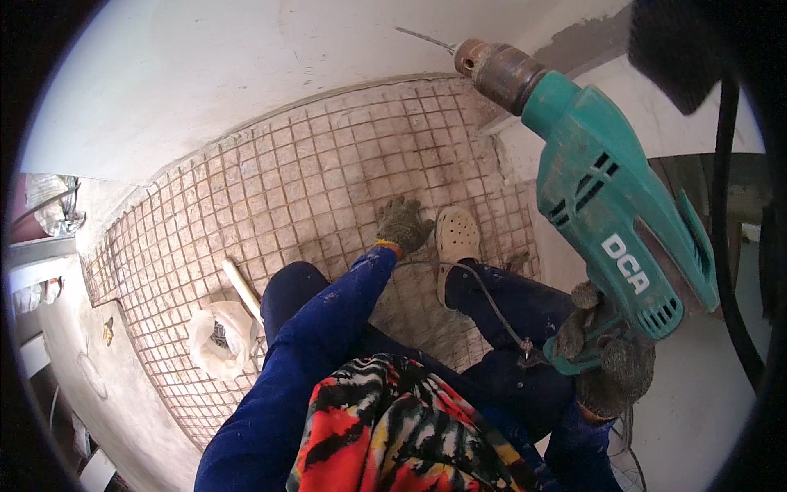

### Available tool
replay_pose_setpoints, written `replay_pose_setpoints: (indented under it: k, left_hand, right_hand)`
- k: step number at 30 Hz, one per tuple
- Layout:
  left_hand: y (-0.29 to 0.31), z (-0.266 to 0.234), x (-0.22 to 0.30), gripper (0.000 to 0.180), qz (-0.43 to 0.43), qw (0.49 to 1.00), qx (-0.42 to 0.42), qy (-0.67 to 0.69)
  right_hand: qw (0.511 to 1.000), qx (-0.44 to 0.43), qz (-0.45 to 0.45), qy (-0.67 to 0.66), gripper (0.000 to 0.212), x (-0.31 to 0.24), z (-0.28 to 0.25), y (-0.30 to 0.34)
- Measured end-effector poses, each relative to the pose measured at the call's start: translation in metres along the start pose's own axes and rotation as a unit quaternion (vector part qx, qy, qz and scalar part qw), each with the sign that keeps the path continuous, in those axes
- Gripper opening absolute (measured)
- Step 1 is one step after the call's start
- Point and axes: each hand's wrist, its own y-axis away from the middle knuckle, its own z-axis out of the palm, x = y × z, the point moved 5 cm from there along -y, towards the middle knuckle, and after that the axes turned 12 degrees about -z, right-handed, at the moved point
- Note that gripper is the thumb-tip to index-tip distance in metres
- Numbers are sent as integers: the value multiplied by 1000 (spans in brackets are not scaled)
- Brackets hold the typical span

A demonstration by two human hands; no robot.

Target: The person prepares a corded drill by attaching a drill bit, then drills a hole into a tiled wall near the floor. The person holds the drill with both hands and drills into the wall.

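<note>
My right hand (611, 361), in a grey knit glove, grips the handle of a green electric drill (611, 193). The drill points up and to the left, its rusty chuck (492, 67) and thin bit (422, 37) close to the white wall (213, 74). My left hand (403, 223), also gloved, hangs with fingers apart above the small-tiled floor (270, 205), holding nothing. My blue sleeves and trousers and a cream clog (457, 239) on one foot show below.
A white plastic bag (220, 338) and a pale stick (242, 289) lie on the tiles at left. A black power cable (725, 246) runs down the right side. A grey concrete strip (98, 385) and clutter sit at far left.
</note>
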Motion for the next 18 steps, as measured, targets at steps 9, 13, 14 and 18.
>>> replay_pose_setpoints:
  k: [9,13,14,18]
  left_hand:
    - [-105,-3,38,93,110,981,79,-140]
    - [-126,9,33,94,115,975,79,-173]
    - [-127,11,32,94,109,973,77,-187]
    - [-123,6,36,97,119,969,94,-194]
  right_hand:
    - [995,2,74,63,60,21,2,-4]
    - [988,-19,130,84,59,42,12,-8]
    - [986,-24,141,90,58,45,13,-9]
    - [979,-45,164,110,57,52,17,-17]
